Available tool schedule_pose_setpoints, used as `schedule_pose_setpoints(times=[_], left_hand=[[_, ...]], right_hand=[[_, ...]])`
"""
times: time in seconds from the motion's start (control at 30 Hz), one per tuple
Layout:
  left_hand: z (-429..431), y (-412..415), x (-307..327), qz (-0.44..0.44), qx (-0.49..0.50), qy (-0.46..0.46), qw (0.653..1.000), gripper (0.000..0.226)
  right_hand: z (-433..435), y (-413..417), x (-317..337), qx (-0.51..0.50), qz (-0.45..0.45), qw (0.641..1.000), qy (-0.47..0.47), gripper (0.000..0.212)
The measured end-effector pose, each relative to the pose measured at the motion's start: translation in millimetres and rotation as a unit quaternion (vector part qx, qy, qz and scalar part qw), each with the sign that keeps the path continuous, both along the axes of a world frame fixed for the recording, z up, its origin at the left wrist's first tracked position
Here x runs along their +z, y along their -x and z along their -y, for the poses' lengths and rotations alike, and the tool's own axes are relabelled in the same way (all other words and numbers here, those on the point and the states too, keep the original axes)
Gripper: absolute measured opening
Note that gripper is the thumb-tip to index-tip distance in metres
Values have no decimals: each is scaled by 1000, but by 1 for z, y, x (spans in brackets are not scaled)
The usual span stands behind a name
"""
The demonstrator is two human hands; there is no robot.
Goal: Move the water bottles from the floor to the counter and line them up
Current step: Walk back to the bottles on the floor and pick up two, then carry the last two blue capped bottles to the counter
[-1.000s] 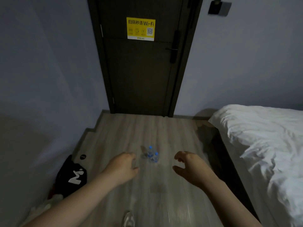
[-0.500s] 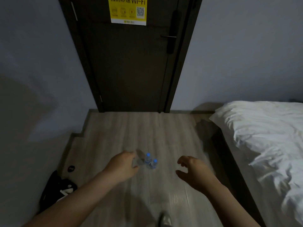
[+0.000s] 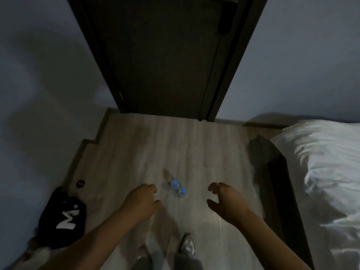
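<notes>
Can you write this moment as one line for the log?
things: two clear plastic water bottles with blue caps on pale wooden floor, untouched | left hand: empty, beside them | right hand: empty, beside them

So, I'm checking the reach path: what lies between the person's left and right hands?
In the head view, two blue-capped water bottles stand on the wood floor between the left hand and right hand; neither hand touches them.

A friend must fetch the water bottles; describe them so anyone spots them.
Face the dark door; on the wooden floor before it, left of the white bed, stand two water bottles. Their bright blue caps set them apart from the black bag by the wall.
</notes>
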State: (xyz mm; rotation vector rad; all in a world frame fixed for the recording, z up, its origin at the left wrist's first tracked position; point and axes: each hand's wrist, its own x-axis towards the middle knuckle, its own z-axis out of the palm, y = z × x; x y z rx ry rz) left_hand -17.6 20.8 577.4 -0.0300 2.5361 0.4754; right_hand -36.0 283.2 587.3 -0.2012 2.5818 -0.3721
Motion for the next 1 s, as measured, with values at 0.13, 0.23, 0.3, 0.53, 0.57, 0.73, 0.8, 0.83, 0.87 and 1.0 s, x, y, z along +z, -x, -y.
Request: schedule_pose_setpoints(times=[0.13,0.23,0.3,0.53,0.57,0.73,0.8,0.83,0.87,1.0], left_hand=[[0,32,-51,18,8,-5,1000,35],[0,49,-107,33,9,-14,999,39],[0,58,-148,52,10,-20,998,40],[1,83,-305,66,29,-33,997,42],[0,87,-329,69,37,-39,996,47],[0,106,-453,46,48,-67,996,64],[1,115,-500,40,44,-87,994,59],[1,119,-522,42,35,-96,994,54],[2,124,-542,45,27,-103,993,50],[1,134,-597,0,6,-105,994,61]], right_hand=[[3,34,-56,2,4,1000,11,44],[10,50,-110,-1,16,1000,26,45],[14,58,-150,-5,23,999,32,44],[24,76,-307,-37,45,997,45,44],[26,77,-331,-42,45,997,48,45],[27,82,-459,-71,32,995,63,54],[26,84,-507,-74,15,995,72,60],[25,85,-529,-71,2,995,76,63],[25,86,-548,-68,-10,994,80,65],[25,89,-609,-44,-60,992,104,69]])
